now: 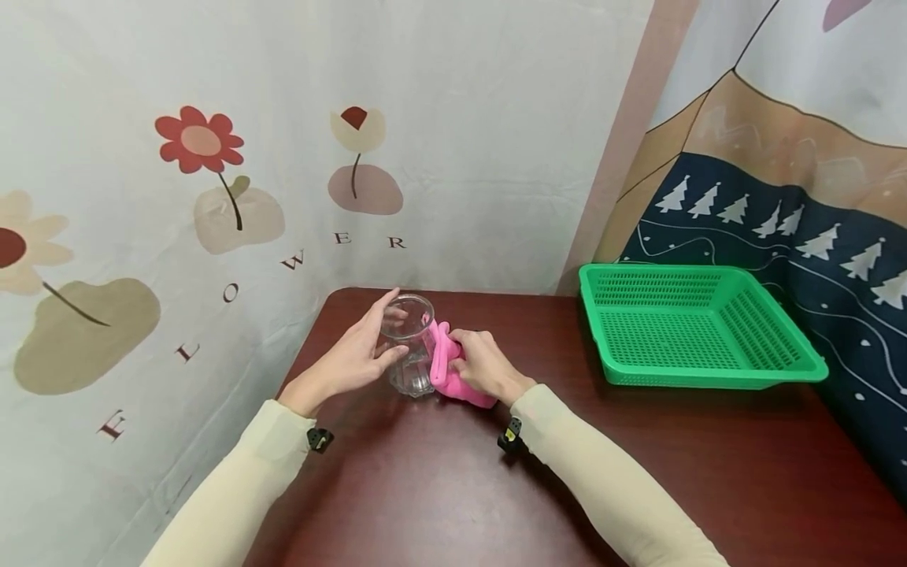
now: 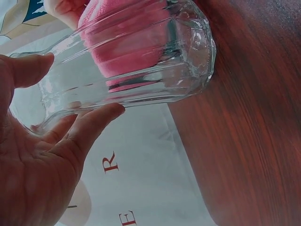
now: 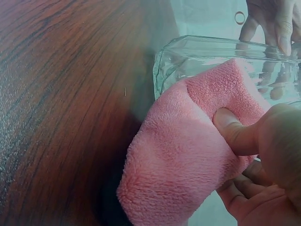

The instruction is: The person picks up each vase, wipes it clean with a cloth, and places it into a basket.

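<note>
A clear glass jar (image 1: 409, 364) with a ribbed side and open mouth stands roughly upright near the table's far left. My left hand (image 1: 354, 350) holds it by the upper part, thumb on the near side and fingers round the far side. In my right hand (image 1: 485, 366) is a folded pink cloth (image 1: 443, 368), fluffy in texture, pinched between thumb and fingers. The right wrist view shows the cloth (image 3: 174, 146) against the jar's outer side. Through the glass (image 2: 193, 61) in the left wrist view, the pink shows from behind. Whether the jar's base touches the table is unclear.
A green plastic basket (image 1: 708, 376) with perforated walls sits at the table's back right. The dark reddish-brown table (image 1: 439, 488) meets a printed curtain (image 1: 482, 157) along its back and left edges.
</note>
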`<move>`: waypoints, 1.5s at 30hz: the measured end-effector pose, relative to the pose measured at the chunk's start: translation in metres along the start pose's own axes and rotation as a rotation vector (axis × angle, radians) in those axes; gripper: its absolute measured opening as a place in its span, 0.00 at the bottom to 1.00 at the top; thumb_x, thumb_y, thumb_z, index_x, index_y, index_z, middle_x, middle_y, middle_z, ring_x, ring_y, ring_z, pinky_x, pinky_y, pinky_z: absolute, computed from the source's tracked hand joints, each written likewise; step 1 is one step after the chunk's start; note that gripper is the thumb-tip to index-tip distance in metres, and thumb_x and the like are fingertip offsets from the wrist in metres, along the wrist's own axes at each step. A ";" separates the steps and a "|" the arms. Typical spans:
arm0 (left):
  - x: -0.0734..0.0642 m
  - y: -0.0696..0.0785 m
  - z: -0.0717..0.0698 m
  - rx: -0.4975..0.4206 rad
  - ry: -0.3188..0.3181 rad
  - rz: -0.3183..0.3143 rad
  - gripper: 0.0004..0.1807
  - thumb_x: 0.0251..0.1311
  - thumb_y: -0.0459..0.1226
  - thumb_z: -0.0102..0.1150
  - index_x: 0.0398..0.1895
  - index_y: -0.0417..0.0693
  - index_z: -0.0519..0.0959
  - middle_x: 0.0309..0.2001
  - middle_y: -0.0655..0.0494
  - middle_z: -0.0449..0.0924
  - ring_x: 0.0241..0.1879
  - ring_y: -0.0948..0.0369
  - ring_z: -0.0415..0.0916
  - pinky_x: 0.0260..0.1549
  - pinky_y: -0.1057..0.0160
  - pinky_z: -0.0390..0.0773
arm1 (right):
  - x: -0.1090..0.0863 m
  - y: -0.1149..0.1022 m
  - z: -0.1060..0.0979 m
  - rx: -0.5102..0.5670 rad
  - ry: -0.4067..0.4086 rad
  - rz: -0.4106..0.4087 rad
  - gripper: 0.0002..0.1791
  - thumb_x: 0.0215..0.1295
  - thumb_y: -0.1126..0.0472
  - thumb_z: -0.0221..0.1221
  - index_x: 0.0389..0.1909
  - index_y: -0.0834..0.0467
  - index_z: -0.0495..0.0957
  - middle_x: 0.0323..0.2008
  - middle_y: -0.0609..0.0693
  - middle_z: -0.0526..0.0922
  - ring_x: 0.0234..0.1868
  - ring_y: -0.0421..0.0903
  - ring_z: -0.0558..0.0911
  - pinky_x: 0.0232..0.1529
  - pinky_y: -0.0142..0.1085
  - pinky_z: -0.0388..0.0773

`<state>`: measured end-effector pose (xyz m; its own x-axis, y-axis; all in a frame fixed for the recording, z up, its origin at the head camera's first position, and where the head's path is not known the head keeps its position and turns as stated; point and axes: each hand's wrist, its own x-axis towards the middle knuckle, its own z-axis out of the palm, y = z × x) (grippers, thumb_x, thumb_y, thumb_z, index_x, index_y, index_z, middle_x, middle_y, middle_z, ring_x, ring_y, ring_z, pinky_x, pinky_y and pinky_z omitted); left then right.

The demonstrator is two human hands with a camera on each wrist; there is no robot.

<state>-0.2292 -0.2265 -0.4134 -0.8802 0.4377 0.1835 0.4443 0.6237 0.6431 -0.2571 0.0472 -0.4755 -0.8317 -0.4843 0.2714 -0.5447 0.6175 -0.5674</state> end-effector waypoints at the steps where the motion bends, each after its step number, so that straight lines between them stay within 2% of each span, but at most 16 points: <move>1: 0.001 0.000 0.001 -0.002 0.001 0.000 0.57 0.80 0.31 0.71 0.98 0.48 0.43 0.79 0.39 0.76 0.79 0.41 0.79 0.69 0.35 0.89 | -0.001 0.001 -0.001 0.000 0.000 0.003 0.18 0.74 0.71 0.72 0.62 0.65 0.88 0.45 0.53 0.94 0.38 0.45 0.84 0.42 0.35 0.84; 10: 0.003 0.000 0.008 -0.010 -0.007 0.006 0.57 0.80 0.31 0.72 0.98 0.49 0.42 0.79 0.37 0.75 0.80 0.40 0.79 0.69 0.34 0.89 | -0.004 0.002 -0.007 0.020 0.020 -0.004 0.16 0.74 0.71 0.73 0.60 0.64 0.88 0.43 0.53 0.94 0.36 0.43 0.84 0.38 0.32 0.84; 19: 0.010 -0.002 0.006 -0.025 0.010 0.023 0.56 0.80 0.30 0.71 0.98 0.50 0.42 0.79 0.37 0.75 0.79 0.38 0.79 0.70 0.32 0.88 | 0.005 -0.001 -0.018 0.033 0.063 -0.013 0.16 0.73 0.68 0.75 0.59 0.63 0.89 0.40 0.52 0.92 0.36 0.44 0.83 0.39 0.35 0.82; 27: 0.001 -0.008 0.002 -0.031 0.013 0.016 0.56 0.80 0.29 0.71 0.97 0.47 0.44 0.79 0.36 0.76 0.78 0.38 0.79 0.70 0.32 0.87 | 0.009 -0.009 -0.013 0.081 0.077 -0.014 0.16 0.73 0.65 0.77 0.59 0.61 0.90 0.40 0.52 0.93 0.37 0.44 0.85 0.39 0.33 0.84; 33: -0.003 -0.010 0.003 -0.031 -0.002 0.003 0.57 0.79 0.29 0.71 0.97 0.50 0.43 0.79 0.37 0.76 0.78 0.38 0.79 0.71 0.33 0.87 | 0.007 -0.015 -0.015 0.129 0.123 -0.007 0.19 0.73 0.66 0.78 0.61 0.61 0.89 0.41 0.53 0.93 0.36 0.43 0.84 0.37 0.32 0.82; 37: -0.002 -0.008 0.002 -0.029 -0.006 0.001 0.57 0.79 0.29 0.72 0.97 0.51 0.43 0.79 0.37 0.76 0.77 0.39 0.79 0.71 0.34 0.88 | 0.005 -0.017 -0.017 0.180 0.154 -0.004 0.24 0.73 0.66 0.79 0.68 0.60 0.87 0.50 0.55 0.96 0.42 0.45 0.88 0.44 0.35 0.87; 40: -0.002 -0.007 0.001 -0.030 0.000 0.012 0.56 0.79 0.29 0.72 0.97 0.49 0.44 0.79 0.36 0.76 0.77 0.39 0.80 0.69 0.33 0.89 | 0.005 -0.019 -0.019 0.230 0.181 -0.013 0.27 0.73 0.67 0.79 0.71 0.60 0.86 0.57 0.56 0.96 0.50 0.47 0.92 0.53 0.40 0.92; 45: -0.001 -0.008 0.001 -0.030 0.000 0.027 0.56 0.79 0.28 0.72 0.97 0.48 0.45 0.79 0.36 0.77 0.77 0.38 0.80 0.68 0.33 0.89 | 0.006 -0.019 -0.023 0.270 0.218 -0.029 0.30 0.71 0.68 0.79 0.73 0.61 0.84 0.59 0.58 0.96 0.58 0.53 0.95 0.64 0.52 0.93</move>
<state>-0.2320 -0.2310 -0.4191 -0.8682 0.4539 0.2007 0.4621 0.5919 0.6604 -0.2538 0.0467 -0.4452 -0.8357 -0.3371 0.4336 -0.5445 0.4051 -0.7345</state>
